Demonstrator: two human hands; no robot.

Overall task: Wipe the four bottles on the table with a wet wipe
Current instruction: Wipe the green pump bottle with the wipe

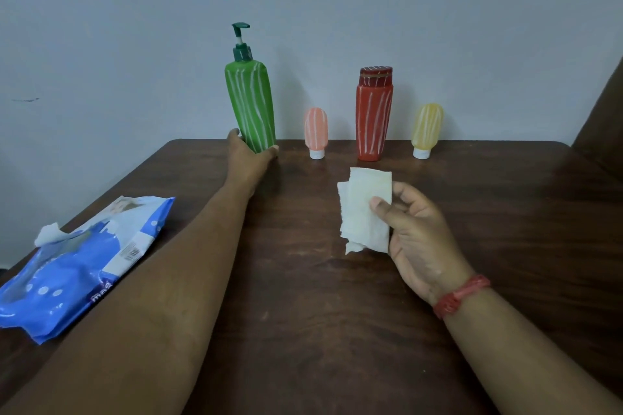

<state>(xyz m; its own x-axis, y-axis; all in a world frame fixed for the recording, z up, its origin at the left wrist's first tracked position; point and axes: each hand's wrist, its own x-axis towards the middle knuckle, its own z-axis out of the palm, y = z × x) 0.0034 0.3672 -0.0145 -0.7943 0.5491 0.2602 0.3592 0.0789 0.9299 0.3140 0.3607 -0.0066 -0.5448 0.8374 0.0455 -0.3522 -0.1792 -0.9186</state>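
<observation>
A tall green pump bottle (250, 101) with white stripes stands slightly tilted at the table's far edge, and my left hand (247, 158) grips its base. To its right stand a small pink tube (316, 131) on its white cap, a red striped bottle (373, 114) with a dark red cap, and a small yellow tube (426, 128) on its white cap. My right hand (416, 229) pinches a folded white wet wipe (362, 209) between thumb and fingers, held above the table in front of the red bottle.
A blue wet wipe pack (74, 266) lies at the left edge of the dark wooden table (320, 313), with a wipe poking from its opening. A pale wall rises right behind the bottles. A dark brown chair back (603, 118) shows at the far right.
</observation>
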